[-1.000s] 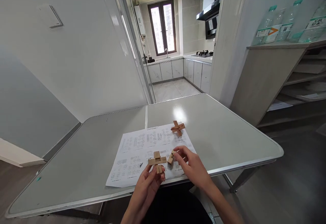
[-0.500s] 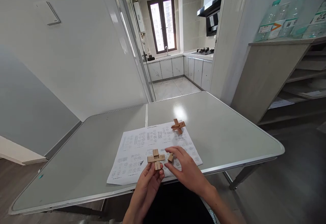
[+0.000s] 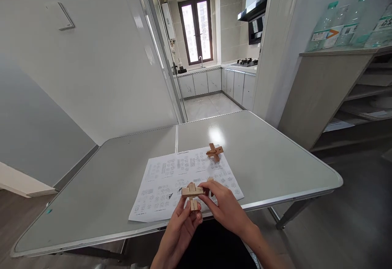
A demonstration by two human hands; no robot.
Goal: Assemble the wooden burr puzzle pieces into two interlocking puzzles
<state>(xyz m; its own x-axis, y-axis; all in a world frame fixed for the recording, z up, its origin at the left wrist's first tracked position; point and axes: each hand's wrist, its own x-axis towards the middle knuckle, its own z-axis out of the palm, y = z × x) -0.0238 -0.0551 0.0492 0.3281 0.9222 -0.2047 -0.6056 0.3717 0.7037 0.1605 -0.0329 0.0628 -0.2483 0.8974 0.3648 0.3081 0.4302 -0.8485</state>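
Note:
My left hand (image 3: 185,220) is closed around the lower end of a light wooden interlocking puzzle (image 3: 192,192), holding it above the paper. A crossbar runs sideways over its upright pieces. With thumb and fingers, my right hand (image 3: 228,203) grips the right end of that crossbar. Beyond the right fingers, a small piece of light wood (image 3: 210,179) shows in part; the rest is hidden by the hand. Underneath lies a printed sheet of puzzle diagrams (image 3: 153,183). A darker assembled wooden cross puzzle (image 3: 215,152) rests on the sheet's upper right corner.
The grey table (image 3: 263,158) has a metal rim and a seam across it. Several plastic bottles (image 3: 324,28) stand on a shelf unit (image 3: 330,81) at the right. A wall (image 3: 92,69) rises behind the table's left side, next to a kitchen doorway.
My right hand has closed onto the crossbar's right end. The puzzle in my left hand has moved slightly right and turned. The loose small block is now mostly hidden by the right hand.

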